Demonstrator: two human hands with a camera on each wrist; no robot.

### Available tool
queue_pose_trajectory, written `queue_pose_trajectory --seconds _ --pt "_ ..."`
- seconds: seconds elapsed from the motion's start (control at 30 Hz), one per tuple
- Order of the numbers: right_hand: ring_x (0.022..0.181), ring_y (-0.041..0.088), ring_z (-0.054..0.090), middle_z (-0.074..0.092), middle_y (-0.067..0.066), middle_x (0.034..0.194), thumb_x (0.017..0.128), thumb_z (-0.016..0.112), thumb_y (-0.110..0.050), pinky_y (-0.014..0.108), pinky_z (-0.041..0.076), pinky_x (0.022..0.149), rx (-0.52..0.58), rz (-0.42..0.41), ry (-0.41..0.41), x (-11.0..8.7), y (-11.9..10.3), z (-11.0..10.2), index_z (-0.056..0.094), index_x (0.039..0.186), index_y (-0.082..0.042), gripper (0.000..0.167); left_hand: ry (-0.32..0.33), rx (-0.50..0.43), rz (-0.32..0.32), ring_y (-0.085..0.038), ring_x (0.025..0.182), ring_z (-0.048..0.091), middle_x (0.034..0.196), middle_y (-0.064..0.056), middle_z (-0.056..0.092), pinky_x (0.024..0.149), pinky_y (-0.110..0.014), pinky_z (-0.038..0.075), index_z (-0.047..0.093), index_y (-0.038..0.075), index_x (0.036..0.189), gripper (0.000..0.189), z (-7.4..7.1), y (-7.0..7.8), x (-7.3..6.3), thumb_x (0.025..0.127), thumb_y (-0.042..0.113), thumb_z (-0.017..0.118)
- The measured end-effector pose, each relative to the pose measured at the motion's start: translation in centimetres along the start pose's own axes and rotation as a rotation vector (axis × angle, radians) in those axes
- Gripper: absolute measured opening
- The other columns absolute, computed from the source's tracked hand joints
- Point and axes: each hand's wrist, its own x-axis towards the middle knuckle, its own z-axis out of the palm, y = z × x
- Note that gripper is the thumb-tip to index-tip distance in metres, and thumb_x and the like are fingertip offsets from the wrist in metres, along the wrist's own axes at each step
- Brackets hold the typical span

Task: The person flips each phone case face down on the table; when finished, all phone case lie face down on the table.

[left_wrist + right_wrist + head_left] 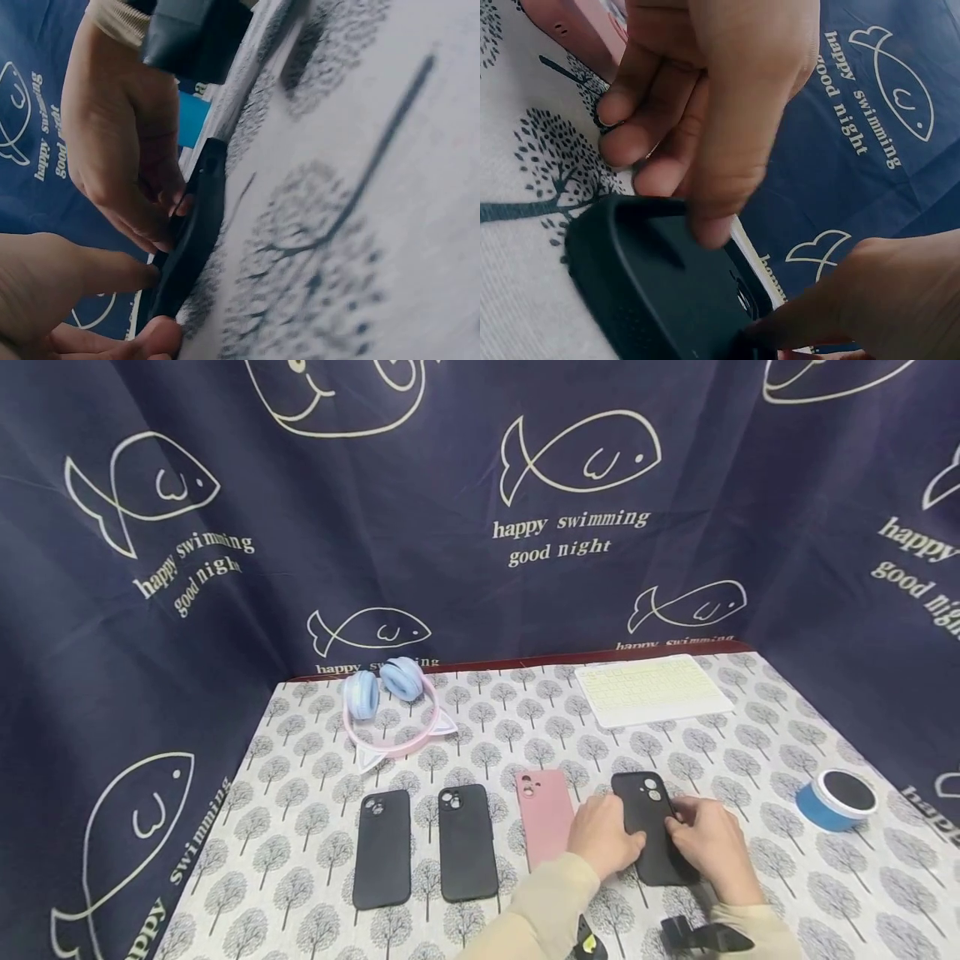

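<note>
Both my hands are at a black phone case at the right of the row, its camera cutout toward the far side. My left hand grips its left edge, thumb over the surface. Along the opposite edge, my right hand pinches it between thumb and fingers. In the right wrist view the case shows a raised rim and stands slightly tilted; the left wrist view has it edge-on, above the cloth. Whether a phone is inside, I cannot tell. A pink phone case lies beside my left hand, partly covered by it.
Two more black phone cases lie to the left. Cat-ear headphones are at the back left, a white keyboard at the back right. A blue round container stands right of my hands on the tree-patterned cloth.
</note>
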Motion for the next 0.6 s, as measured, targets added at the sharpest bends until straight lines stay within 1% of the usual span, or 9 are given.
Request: queue_pose_trajectory --seconds 0.07,0.17,0.3,0.47,0.6 --pt "0.083 0.036 0.063 0.068 0.026 0.092 0.083 0.064 -0.002 0.049 0.050 0.070 0.002 -0.004 0.014 -0.04 0.02 0.11 0.065 0.114 0.014 0.035 0.007 0.007 0.004 -0.012 0.059 0.053 0.068 0.000 0.061 0.059 -0.026 0.047 0.071 0.007 0.086 0.027 0.09 -0.07 -0.05 0.074 0.027 0.084" --pt "0.083 0.038 0.064 0.068 0.028 0.093 0.082 0.061 0.001 0.051 0.051 0.071 0.007 -0.008 0.030 -0.13 0.05 0.11 0.065 0.113 0.014 0.033 0.019 0.006 0.014 -0.011 0.057 0.052 0.065 0.001 0.059 0.057 -0.025 0.045 0.069 0.008 0.083 0.023 0.16 -0.13 -0.04 0.071 0.021 0.084" --pt "0.079 0.035 0.065 0.068 0.028 0.094 0.083 0.059 0.002 0.047 0.053 0.067 0.026 0.002 0.024 -0.19 0.06 0.06 0.065 0.113 0.014 0.032 0.027 -0.007 0.019 -0.011 0.055 0.050 0.063 0.002 0.056 0.055 -0.025 0.044 0.067 0.009 0.079 0.021 0.21 -0.27 0.00 0.069 0.017 0.083" --pt "0.079 0.034 0.066 0.069 0.026 0.096 0.084 0.060 0.001 0.048 0.053 0.069 0.036 -0.013 0.014 -0.21 0.12 0.06 0.065 0.114 0.012 0.032 0.030 -0.030 0.018 -0.011 0.057 0.050 0.065 0.002 0.057 0.057 -0.024 0.045 0.066 0.009 0.081 0.019 0.18 -0.58 0.03 0.069 0.015 0.080" --pt "0.083 0.036 0.066 0.070 0.025 0.096 0.085 0.061 0.000 0.051 0.051 0.074 0.041 -0.038 0.016 -0.25 0.20 0.17 0.065 0.115 0.011 0.032 0.044 -0.025 0.042 -0.011 0.059 0.052 0.068 0.001 0.059 0.059 -0.024 0.046 0.067 0.008 0.085 0.019 -0.24 -0.72 -0.01 0.071 0.016 0.078"
